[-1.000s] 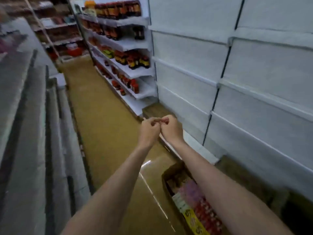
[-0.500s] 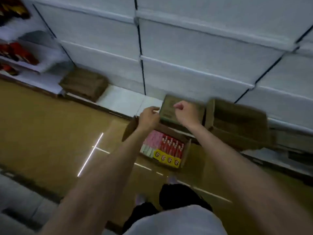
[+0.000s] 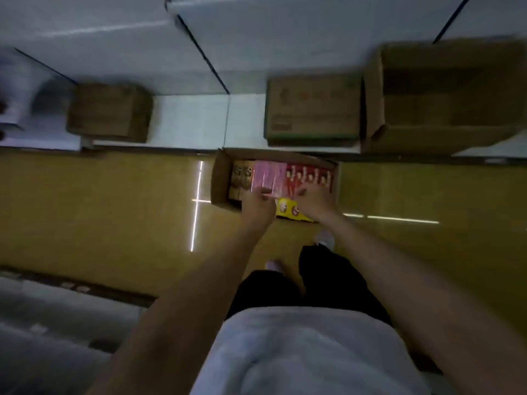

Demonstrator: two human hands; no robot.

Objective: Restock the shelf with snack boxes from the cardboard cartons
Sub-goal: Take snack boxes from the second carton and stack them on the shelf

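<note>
Here, head view: open carton [image 3: 221,178] on the floor against the shelf [image 3: 188,121], packed with pink boxes [image 3: 269,176] and red boxes [image 3: 309,176]. Left hand [image 3: 258,206] and right hand [image 3: 313,199] reach in (grips blurred, cannot tell).
</note>
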